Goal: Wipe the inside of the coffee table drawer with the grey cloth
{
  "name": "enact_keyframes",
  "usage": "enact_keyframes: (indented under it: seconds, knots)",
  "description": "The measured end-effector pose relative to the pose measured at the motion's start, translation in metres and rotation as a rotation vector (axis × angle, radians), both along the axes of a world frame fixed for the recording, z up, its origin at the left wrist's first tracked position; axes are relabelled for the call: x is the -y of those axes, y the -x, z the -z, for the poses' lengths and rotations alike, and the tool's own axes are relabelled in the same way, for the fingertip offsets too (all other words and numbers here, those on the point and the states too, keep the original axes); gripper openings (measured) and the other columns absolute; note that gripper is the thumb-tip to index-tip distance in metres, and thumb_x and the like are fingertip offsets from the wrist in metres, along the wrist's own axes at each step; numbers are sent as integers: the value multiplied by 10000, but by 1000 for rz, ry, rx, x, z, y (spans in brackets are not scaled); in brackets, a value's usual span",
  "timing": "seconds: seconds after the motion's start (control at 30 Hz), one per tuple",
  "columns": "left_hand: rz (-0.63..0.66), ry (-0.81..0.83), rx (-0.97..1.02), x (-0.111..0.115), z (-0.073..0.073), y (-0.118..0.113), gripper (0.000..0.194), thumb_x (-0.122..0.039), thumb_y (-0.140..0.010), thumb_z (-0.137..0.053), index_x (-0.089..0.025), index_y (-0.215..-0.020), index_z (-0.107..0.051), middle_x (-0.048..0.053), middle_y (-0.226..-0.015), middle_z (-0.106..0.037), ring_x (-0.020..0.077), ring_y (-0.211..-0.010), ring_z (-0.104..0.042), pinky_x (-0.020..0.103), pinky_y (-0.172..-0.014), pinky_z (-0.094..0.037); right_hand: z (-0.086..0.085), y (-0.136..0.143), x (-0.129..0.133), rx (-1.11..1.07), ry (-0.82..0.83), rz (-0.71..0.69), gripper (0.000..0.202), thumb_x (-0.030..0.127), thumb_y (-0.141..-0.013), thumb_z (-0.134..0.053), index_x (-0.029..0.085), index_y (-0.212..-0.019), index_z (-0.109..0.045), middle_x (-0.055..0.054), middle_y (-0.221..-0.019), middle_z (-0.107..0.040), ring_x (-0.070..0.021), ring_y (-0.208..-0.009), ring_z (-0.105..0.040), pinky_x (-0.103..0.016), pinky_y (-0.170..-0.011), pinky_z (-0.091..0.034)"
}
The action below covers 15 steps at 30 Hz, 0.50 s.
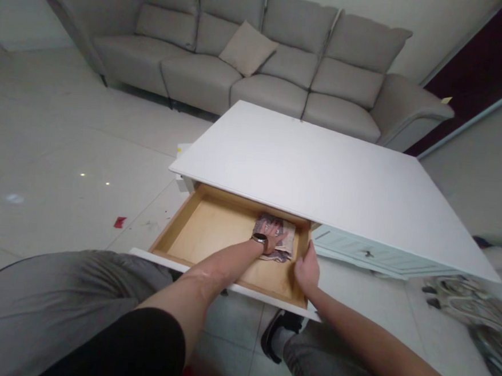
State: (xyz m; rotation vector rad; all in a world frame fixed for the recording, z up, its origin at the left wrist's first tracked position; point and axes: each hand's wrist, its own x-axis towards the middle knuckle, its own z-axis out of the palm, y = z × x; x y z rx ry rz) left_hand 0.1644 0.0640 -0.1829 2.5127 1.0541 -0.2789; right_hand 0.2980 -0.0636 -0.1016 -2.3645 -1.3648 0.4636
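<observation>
A wooden drawer (pixel 223 223) is pulled out from the white coffee table (pixel 321 164). Inside it, at the right end, lies a folded patterned cloth (pixel 287 245) in purple-brown and beige. My left hand (pixel 272 239), with a watch (pixel 259 238) at the wrist, rests flat on this cloth with fingers spread. On the drawer's right side wall is my right hand (pixel 308 269), closed around the wall's edge; some of its fingers are hidden. The rest of the drawer's bottom shows bare wood.
A long grey sofa (pixel 199 70) with a beige cushion (pixel 249 47) stands behind the table. A second, closed drawer (pixel 367 253) is to the right. Several cluttered items (pixel 474 312) lie at the far right. A small red scrap (pixel 119 222) is on the tiled floor.
</observation>
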Motion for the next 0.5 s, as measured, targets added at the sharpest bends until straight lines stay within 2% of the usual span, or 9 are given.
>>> enact_keyframes:
  seconds: [0.1, 0.17, 0.3, 0.43, 0.5]
  knots:
    - [30, -26, 34, 20, 5, -44, 854, -432, -894, -570, -293, -1625, -150, 129, -1693, -24, 360, -1549, 33, 668, -1184, 52, 2, -1, -1, 5, -11, -15, 692, 224, -918, -319, 93, -1593, -238, -178, -1511, -475, -293, -1253, -569, -385, -1016, -451]
    - [9, -48, 37, 27, 8, -52, 874, -419, -885, -572, -256, -1629, -143, 148, -1690, -23, 377, -1545, 29, 676, -1184, 54, 2, 0, -2, 14, -12, -14, 677, 243, -932, -305, 97, -1591, -247, -178, -1516, -467, -290, -1266, -561, -387, -1023, -450]
    - [107, -43, 28, 38, 21, -36, 989, -493, -788, -681, -278, -1620, -191, 149, -1688, -46, 409, -1537, 31, 700, -1180, 15, -2, 2, -4, 30, 14, 0, 672, 271, -941, -316, 108, -1590, -245, -179, -1516, -457, -294, -1253, -569, -399, -1028, -448]
    - [154, -34, 36, 68, 39, -21, 1041, -542, -678, -754, -312, -1589, -306, 118, -1690, -105, 447, -1527, 26, 702, -1191, -60, -3, 2, -4, 49, 25, 3, 666, 281, -945, -321, 121, -1587, -243, -177, -1500, -468, -304, -1222, -585, -414, -1023, -445]
    - [160, -18, 27, 84, 45, -20, 1021, -562, -673, -747, -361, -1578, -320, 69, -1694, -112, 422, -1532, 50, 668, -1208, -88, -3, 2, -3, 68, 24, 2, 662, 286, -954, -315, 131, -1592, -232, -178, -1485, -479, -300, -1210, -591, -411, -1015, -447]
